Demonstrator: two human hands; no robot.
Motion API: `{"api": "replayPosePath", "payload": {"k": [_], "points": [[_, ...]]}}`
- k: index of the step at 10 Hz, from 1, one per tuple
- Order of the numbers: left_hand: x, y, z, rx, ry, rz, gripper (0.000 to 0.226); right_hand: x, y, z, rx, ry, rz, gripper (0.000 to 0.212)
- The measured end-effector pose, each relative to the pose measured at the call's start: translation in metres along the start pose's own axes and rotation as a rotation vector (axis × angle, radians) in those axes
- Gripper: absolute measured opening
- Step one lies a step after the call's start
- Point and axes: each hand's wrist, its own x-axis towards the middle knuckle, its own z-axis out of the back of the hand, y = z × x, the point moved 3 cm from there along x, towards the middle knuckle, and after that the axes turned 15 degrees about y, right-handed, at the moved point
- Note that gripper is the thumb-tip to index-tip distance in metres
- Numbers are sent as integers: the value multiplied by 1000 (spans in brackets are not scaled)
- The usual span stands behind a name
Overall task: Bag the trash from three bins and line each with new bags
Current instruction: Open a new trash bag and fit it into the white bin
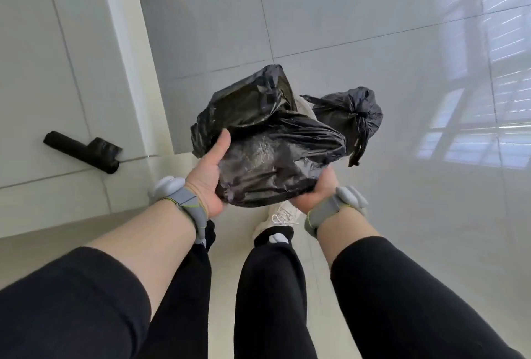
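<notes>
A filled black trash bag (275, 163) sits in the air in front of the person, held between both hands above the floor. Its plastic is crumpled and shiny, and the bulk of it bulges up and away from the palms. The left hand (208, 170) cups the near left side of the bag, thumb pressed up along the plastic and the fingers hidden underneath. The right hand (319, 190) supports the lower right corner from below, its fingers curled round the bag and mostly out of sight. Each wrist wears a grey band (188, 204) with a pale rounded pod on it, and black sleeves are pushed back on the forearms.

Just beyond the held bag, a second black trash bag (355, 115) rests on the floor, its neck tied in a knot with a loose tail hanging down toward the near side. Below the hands, a white sneaker (280, 215) and black trouser legs stand on the glossy pale floor tiles (402, 215), which mirror a window with blinds on the right.

Off to the left, a roll of black bags (82, 151) lies well apart from the hands, one end partly unrolled, on the pale tiled surface beside a white raised edge (135, 71).
</notes>
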Motion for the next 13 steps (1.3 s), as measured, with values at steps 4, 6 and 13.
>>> {"api": "replayPosePath", "payload": {"k": [4, 6, 13], "points": [[53, 0, 55, 573, -626, -296, 5, 35, 32, 67, -573, -464, 61, 20], [68, 13, 65, 619, -560, -160, 27, 41, 45, 74, -757, -497, 157, 12], [115, -21, -20, 2028, -154, 117, 54, 47, 49, 23, -1248, -67, 408, 50]]}}
